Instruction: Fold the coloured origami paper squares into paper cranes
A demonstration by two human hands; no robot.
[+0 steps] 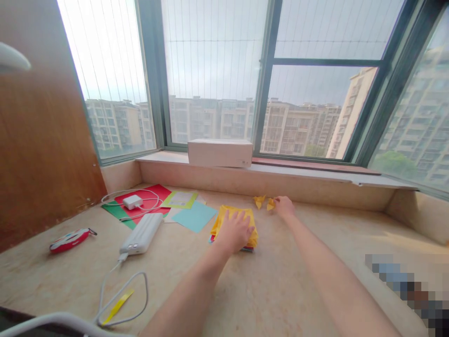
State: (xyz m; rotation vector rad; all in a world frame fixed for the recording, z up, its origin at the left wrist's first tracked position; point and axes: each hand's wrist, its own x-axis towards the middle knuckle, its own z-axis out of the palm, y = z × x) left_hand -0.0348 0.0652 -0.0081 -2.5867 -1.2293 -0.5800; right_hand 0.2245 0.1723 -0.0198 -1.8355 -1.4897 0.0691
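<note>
My left hand (234, 232) lies over crumpled or folded yellow paper (253, 238), its fingers spread across the top. Beneath that yellow paper, the edges of red, blue and dark layers stick out at the front. My right hand (285, 207) reaches toward the back, with thumb and fingers pinched on a small folded yellow paper piece (270, 205). Just left of it stands a similar folded yellow paper figure (259, 201), untouched. The fingertips of my right hand are small and partly blurred.
Left of my hands lie a light blue sheet (194, 216), a yellow-green bordered sheet (179, 200), and a red sheet (149, 199) under a white charger (132, 202). A white power bank (142, 234), cables and a red-and-white pouch (70, 240) lie nearer. A white box (220, 153) stands on the sill.
</note>
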